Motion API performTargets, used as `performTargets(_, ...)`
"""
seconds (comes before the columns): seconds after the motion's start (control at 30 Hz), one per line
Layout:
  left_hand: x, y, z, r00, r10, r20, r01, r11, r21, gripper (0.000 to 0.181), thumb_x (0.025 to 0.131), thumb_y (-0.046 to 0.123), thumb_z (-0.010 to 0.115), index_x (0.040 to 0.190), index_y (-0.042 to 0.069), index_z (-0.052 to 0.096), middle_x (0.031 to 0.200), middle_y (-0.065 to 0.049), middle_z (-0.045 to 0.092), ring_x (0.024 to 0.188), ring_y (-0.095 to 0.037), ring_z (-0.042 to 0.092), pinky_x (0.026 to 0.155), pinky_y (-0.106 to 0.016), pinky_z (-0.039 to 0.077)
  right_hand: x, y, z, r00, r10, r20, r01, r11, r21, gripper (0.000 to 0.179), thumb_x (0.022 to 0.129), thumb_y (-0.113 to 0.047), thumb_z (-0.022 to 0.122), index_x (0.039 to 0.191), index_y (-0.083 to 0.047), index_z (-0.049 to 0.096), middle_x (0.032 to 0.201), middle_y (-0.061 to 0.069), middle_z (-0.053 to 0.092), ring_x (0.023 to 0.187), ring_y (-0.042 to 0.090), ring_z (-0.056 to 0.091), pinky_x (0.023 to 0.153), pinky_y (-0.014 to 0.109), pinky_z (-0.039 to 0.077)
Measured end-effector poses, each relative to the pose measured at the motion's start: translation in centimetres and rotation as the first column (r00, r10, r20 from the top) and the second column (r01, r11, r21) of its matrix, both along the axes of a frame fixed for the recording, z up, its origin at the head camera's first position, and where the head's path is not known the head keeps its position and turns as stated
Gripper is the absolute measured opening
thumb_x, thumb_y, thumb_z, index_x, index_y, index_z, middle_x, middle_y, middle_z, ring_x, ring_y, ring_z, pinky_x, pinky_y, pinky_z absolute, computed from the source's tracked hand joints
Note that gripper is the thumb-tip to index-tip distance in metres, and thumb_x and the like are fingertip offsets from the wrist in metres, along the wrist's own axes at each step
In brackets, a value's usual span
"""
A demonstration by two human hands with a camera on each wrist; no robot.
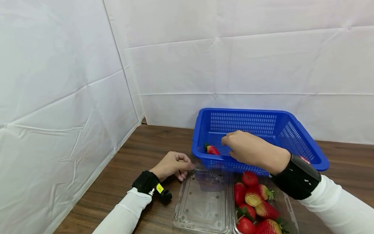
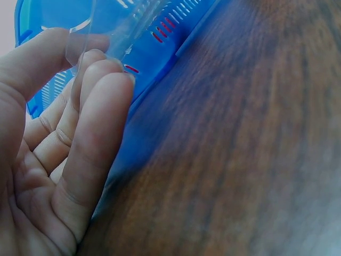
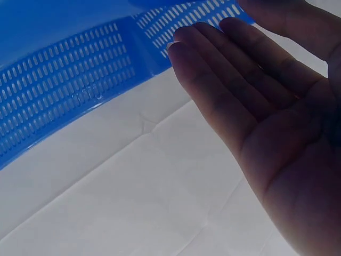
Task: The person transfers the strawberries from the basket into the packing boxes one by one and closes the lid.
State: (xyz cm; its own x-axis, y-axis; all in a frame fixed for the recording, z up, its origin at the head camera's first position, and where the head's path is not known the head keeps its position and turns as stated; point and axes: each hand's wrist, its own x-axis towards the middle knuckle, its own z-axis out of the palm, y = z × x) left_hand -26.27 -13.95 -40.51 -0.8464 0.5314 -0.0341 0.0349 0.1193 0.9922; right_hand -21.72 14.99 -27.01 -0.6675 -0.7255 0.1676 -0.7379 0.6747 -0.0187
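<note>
My left hand [image 1: 173,165] pinches the far left corner of a clear plastic lid [image 1: 205,203] between thumb and fingers. In the left wrist view the thin clear edge [image 2: 80,50] lies between the thumb and fingertips. The lid joins a clear plastic box [image 1: 289,208] holding several strawberries [image 1: 266,209]. Over the blue basket [image 1: 242,112] is my right hand [image 1: 248,148], its fingers pointing left near a strawberry [image 1: 212,149]. The right wrist view shows its fingers [image 3: 213,88] extended and the palm bare.
Behind the lid and box, the basket stands on a brown wood-grain table [image 1: 128,156]. Part of another red strawberry [image 1: 305,159] shows at the basket's right end, beside my right wrist. White sheeting [image 1: 175,74] hangs at the back and left.
</note>
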Motion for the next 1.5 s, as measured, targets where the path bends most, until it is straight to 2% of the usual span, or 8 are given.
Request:
performTargets(0.23, -0.1, 0.0, -0.1, 1.0, -0.007, -0.003, 0.007, 1.0, 0.008, 0.01, 0.094, 0.004, 0.076, 0.087, 0.002, 0.069, 0.067, -0.005, 0.064, 0.057, -0.01, 0.062, 0.052, -0.023, 0.059, -0.7, -0.4, 0.1, 0.999, 0.023, -0.024, -0.022, 0.999, 0.048, 0.02, 0.089, 0.011, 0.073, 0.105, 0.001, 0.076, 0.102, 0.014, 0.075, 0.097, 0.03, 0.074, 0.084, 0.043, 0.063)
performTargets(0.33, -0.1, 0.0, -0.1, 1.0, -0.007, -0.004, 0.007, 1.0, 0.01, 0.01, 0.094, 0.004, 0.076, 0.087, 0.002, 0.069, 0.067, -0.005, 0.065, 0.057, -0.01, 0.062, 0.051, -0.024, 0.058, -1.0, -0.7, 0.2, 1.0, 0.025, -0.013, -0.024, 0.997, 0.069, 0.017, 0.09, 0.011, 0.074, 0.103, 0.0, 0.075, 0.096, 0.011, 0.074, 0.089, 0.025, 0.072, 0.082, 0.041, 0.063)
performTargets(0.47, -0.1, 0.0, -0.2, 1.0, -0.006, -0.004, 0.006, 1.0, 0.008, 0.01, 0.094, 0.005, 0.076, 0.087, 0.003, 0.07, 0.067, -0.005, 0.065, 0.057, -0.01, 0.062, 0.051, -0.024, 0.058, -1.4, -0.9, 0.2, 1.0, 0.022, 0.013, -0.023, 0.995, 0.093, 0.016, 0.089, 0.011, 0.074, 0.098, -0.002, 0.072, 0.083, 0.003, 0.066, 0.074, 0.016, 0.059, 0.07, 0.034, 0.058)
performTargets(0.77, -0.1, 0.1, -0.2, 1.0, -0.002, 0.007, 0.002, 1.0, 0.006, 0.009, 0.094, 0.005, 0.078, 0.088, 0.004, 0.071, 0.067, -0.005, 0.065, 0.056, -0.011, 0.062, 0.05, -0.025, 0.059, -2.5, -1.4, -0.4, 1.0, 0.031, -0.003, -0.03, 0.988, 0.153, 0.017, 0.092, 0.012, 0.07, 0.102, -0.002, 0.075, 0.087, 0.006, 0.07, 0.078, 0.018, 0.067, 0.077, 0.037, 0.063)
performTargets(1.07, -0.2, 0.0, -0.1, 1.0, 0.009, 0.006, -0.009, 1.0, -0.009, 0.009, 0.094, 0.007, 0.078, 0.088, 0.003, 0.071, 0.066, -0.005, 0.065, 0.056, -0.011, 0.062, 0.05, -0.025, 0.058, -3.6, -2.4, -0.8, 0.999, 0.026, 0.038, -0.033, 0.976, 0.217, 0.02, 0.095, 0.007, 0.074, 0.115, 0.003, 0.076, 0.102, 0.014, 0.076, 0.093, 0.026, 0.074, 0.088, 0.039, 0.063)
performTargets(1.27, -0.1, 0.1, -0.1, 1.0, 0.012, 0.008, -0.012, 1.0, -0.014, 0.009, 0.094, 0.007, 0.078, 0.088, 0.004, 0.071, 0.067, -0.005, 0.065, 0.056, -0.011, 0.062, 0.05, -0.025, 0.059, -4.5, -3.0, -1.1, 0.997, 0.052, 0.061, -0.064, 0.975, 0.213, 0.013, 0.097, 0.005, 0.072, 0.109, 0.002, 0.076, 0.094, 0.01, 0.074, 0.084, 0.021, 0.072, 0.083, 0.035, 0.064)
performTargets(1.5, -0.1, 0.1, -0.1, 1.0, 0.012, 0.005, -0.011, 1.0, -0.008, 0.009, 0.094, 0.007, 0.078, 0.088, 0.003, 0.072, 0.067, -0.005, 0.065, 0.056, -0.011, 0.062, 0.05, -0.024, 0.059, -5.4, -3.6, -1.5, 0.991, 0.017, 0.134, -0.046, 0.976, 0.213, 0.016, 0.096, 0.006, 0.073, 0.111, 0.003, 0.076, 0.094, 0.01, 0.074, 0.084, 0.021, 0.072, 0.082, 0.034, 0.064)
